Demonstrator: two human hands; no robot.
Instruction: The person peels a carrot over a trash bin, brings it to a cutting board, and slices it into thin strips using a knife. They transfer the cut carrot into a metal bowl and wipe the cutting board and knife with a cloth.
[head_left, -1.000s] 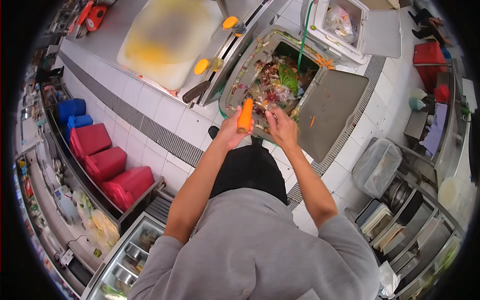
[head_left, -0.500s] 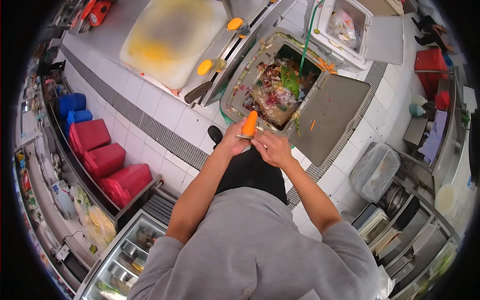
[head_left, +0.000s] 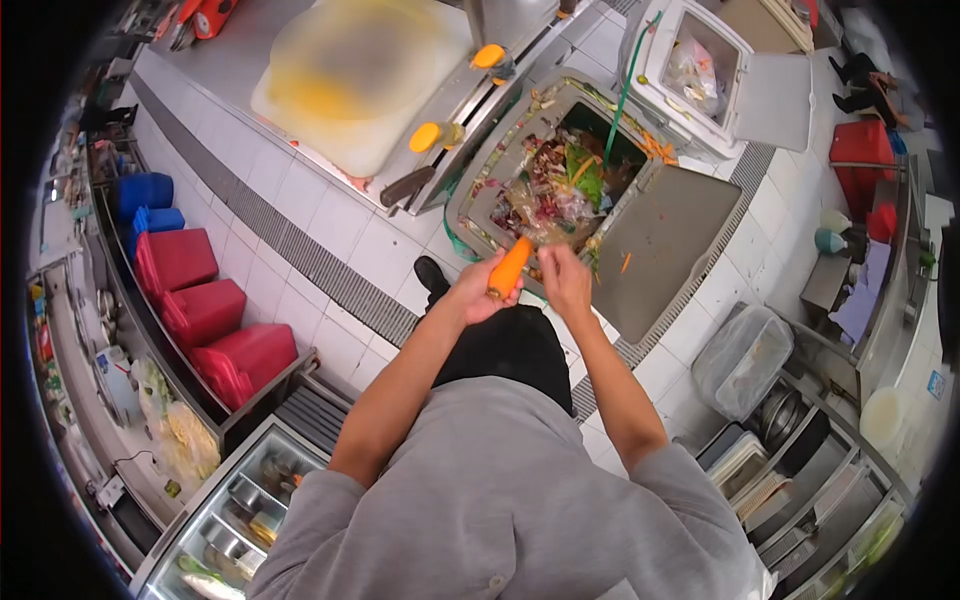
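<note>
A peeled-looking orange carrot lies in my left hand, its fingers wrapped round the thick end while the narrow end points forward over the bin's near rim. Just to the right, my right hand is closed on a small peeler that its fingers mostly hide. It is held apart from the carrot. Below and ahead of both hands stands a grey waste bin. Inside are vegetable scraps, leaves, clear plastic and orange peelings.
The bin's grey lid hangs open to the right. Behind it is a white bin with its lid open. A steel worktop with a stained cutting board, yellow-capped jars and a dark-handled knife is ahead left. Red bins line the left.
My right hand has moved forward and right, away from the carrot's base. The carrot is now tilted further right, and more orange peelings lie on the scraps.
</note>
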